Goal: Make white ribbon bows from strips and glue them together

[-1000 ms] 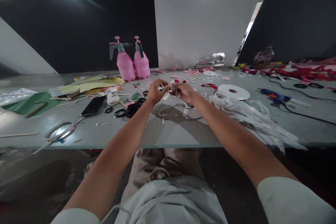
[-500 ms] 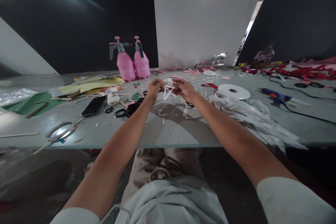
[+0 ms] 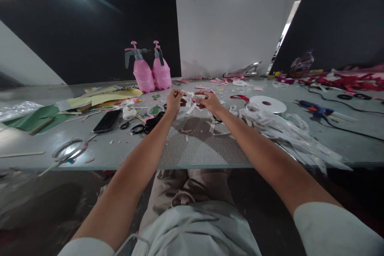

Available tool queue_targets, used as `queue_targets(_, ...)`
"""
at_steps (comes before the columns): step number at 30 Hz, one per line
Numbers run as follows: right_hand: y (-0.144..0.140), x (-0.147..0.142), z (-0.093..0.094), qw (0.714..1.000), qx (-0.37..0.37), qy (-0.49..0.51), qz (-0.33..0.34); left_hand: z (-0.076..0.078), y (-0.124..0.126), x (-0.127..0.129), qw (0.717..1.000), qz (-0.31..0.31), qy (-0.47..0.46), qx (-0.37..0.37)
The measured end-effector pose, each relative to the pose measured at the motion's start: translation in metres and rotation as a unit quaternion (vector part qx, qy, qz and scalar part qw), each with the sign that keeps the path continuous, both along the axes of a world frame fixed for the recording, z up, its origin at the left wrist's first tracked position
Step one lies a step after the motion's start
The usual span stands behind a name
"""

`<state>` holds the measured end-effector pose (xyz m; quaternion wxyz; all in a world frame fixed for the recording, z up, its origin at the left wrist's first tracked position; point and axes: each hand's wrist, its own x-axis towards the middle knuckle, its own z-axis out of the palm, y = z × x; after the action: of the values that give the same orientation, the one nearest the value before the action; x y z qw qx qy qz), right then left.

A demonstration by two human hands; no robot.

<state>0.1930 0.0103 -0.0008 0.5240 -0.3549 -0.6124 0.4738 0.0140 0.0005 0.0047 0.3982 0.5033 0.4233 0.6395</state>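
Both my hands are raised just above the grey table (image 3: pixel 198 152), close together. My left hand (image 3: pixel 174 103) and my right hand (image 3: pixel 211 103) each pinch an end of a small white ribbon piece (image 3: pixel 192 106), which hangs between them with loose tails. Small red scraps lie on the table right under the hands. A flat white ribbon spool (image 3: pixel 267 105) sits to the right of my right hand. A heap of white ribbon strips (image 3: pixel 288 132) trails from it toward the table's front right edge.
Black scissors (image 3: pixel 150 124) and a phone (image 3: pixel 106 121) lie left of my hands. Two pink spray bottles (image 3: pixel 153 73) stand at the back. A blue glue gun (image 3: pixel 315 111) with its cord and red ribbon heaps (image 3: pixel 345 82) are at right. Yellow and green paper sheets (image 3: pixel 111 97) cover the left.
My hands rose with the white ribbon piece, then dropped slightly and drew a little apart, spreading the ribbon between them.
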Motion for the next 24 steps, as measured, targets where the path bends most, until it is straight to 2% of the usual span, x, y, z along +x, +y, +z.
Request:
queue_targets(6,0.000,-0.003,-0.002,0.997,0.047,-0.042,-0.048,0.002,-0.007,0.006,0.994,-0.085,0.051,-0.053)
queue_targets(9,-0.004,-0.004,0.000,0.997,0.046,-0.037,-0.057,-0.001,-0.006,0.008,0.993,-0.089,0.054,-0.060)
queue_targets(14,-0.008,-0.007,0.002,0.998,0.043,-0.048,-0.016,-0.003,-0.006,0.008,0.993,-0.092,0.034,-0.061)
queue_targets(18,-0.008,-0.009,-0.002,0.996,0.040,-0.081,0.018,-0.004,-0.005,0.006,0.994,-0.100,-0.003,-0.032)
queue_targets(22,-0.007,-0.012,-0.004,0.999,0.015,-0.019,0.021,-0.005,-0.004,0.005,0.993,-0.116,-0.012,-0.021)
queue_targets(24,-0.004,-0.014,-0.005,1.000,0.004,0.018,-0.004,-0.007,-0.004,0.007,0.990,-0.138,0.001,-0.033)
